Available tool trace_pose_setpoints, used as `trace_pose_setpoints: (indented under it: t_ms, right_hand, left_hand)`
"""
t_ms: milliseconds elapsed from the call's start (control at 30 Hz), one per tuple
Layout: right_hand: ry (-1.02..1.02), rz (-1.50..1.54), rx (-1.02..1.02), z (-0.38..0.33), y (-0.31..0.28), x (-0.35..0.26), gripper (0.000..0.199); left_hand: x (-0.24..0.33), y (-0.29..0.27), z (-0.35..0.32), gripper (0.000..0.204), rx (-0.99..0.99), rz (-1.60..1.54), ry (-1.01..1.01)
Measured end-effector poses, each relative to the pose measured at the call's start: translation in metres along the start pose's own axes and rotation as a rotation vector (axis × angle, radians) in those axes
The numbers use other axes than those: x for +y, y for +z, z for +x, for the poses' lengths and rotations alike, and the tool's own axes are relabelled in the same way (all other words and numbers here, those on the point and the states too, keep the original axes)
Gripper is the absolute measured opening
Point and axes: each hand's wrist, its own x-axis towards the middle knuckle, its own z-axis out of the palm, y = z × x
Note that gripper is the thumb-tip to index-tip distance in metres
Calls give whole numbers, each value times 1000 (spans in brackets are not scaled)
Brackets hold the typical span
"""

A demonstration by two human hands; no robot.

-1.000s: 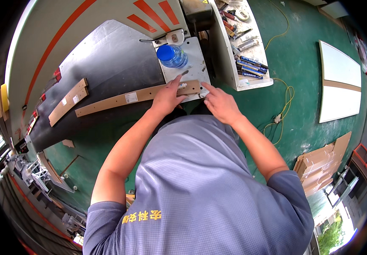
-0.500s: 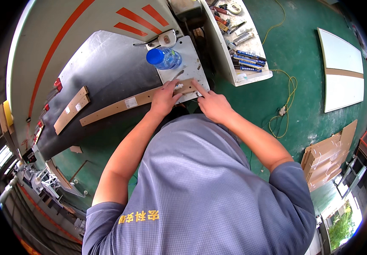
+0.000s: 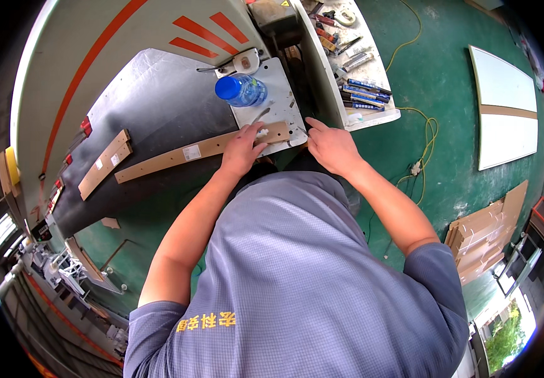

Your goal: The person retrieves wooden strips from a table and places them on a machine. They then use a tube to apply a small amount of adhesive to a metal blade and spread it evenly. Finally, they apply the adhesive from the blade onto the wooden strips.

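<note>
A long brown strip with holes and a white label (image 3: 177,155) lies across the dark machine table onto a white plate (image 3: 276,101). My left hand (image 3: 240,151) rests over it near its right end, fingers curled. Small white pieces (image 3: 262,133) show between its thumb and forefinger. Beyond them lies a thin curved metal piece (image 3: 262,114). My right hand (image 3: 333,148) is just off the plate's right edge, forefinger stretched out and the other fingers curled. By its thumb shows a thin light-coloured thing (image 3: 302,130), too small to name.
A clear bottle with a blue cap (image 3: 240,90) stands on the plate. A shorter brown strip (image 3: 105,164) lies to the left. Markers and tools fill a white tray (image 3: 373,116) at the right. A yellow cable (image 3: 434,135), white panel (image 3: 505,79) and flat cardboard (image 3: 489,233) are on the green floor.
My right hand has moved right, its forefinger leaving the end of the long strip and going past the plate's edge. The left hand has stayed on the strip.
</note>
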Motion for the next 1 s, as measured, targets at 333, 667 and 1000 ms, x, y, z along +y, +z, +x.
trace_pose_setpoints:
  t_ms: [333, 667, 1000]
  right_hand:
    - [218, 1097, 160, 0, 21, -3, 20]
    - [197, 424, 308, 101, 27, 1, 17]
    - [210, 573, 181, 98, 24, -8, 13]
  left_hand:
    - [27, -8, -7, 36, -39, -578, -96]
    - [29, -14, -1, 32, 73, -473, -75]
    - [33, -21, -22, 36, 54, -631, -97]
